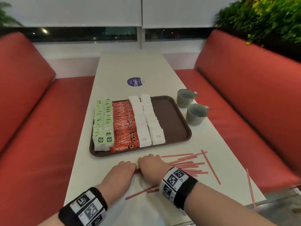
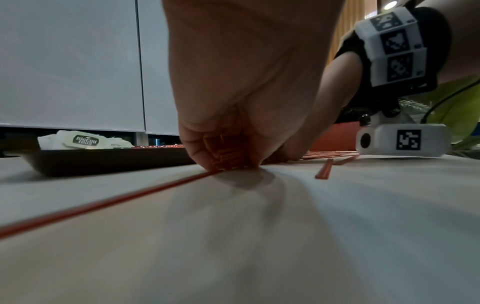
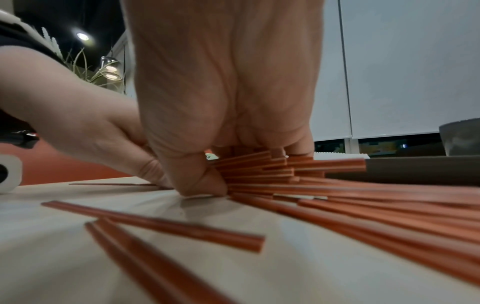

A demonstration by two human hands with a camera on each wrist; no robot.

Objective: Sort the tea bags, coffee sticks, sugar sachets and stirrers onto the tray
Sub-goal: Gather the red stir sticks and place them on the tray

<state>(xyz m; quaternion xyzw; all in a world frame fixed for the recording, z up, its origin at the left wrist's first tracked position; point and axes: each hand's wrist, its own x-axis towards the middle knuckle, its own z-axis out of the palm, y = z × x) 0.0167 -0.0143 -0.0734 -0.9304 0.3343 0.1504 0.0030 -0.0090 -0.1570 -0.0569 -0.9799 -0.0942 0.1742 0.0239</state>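
Both hands low centre on table (image 1: pixel 114 70). Left hand (image 1: pixel 121 172) and right hand (image 1: pixel 152 167) curled side by side around one bundle of stirrers (image 1: pixel 185 165), ends fanning right. Tray (image 1: pixel 171 121) above them, right part bare; loose stirrers lower right.

We're in a café or canteen booth: red padded benches (image 1: pixel 254 88) face each other across a long pale table (image 1: pixel 130 66), roller blinds (image 1: pixel 73 10) hang over a dark window, and green plants (image 1: pixel 263 18) spill in at the corner. A brown serving tray (image 1: pixel 171 121) carries rows of tea bags (image 1: pixel 102 124), Nescafé coffee sticks (image 1: pixel 124 126) and sugar sachets (image 1: pixel 146 121), with two grey mugs (image 1: pixel 192 110) just beside it.
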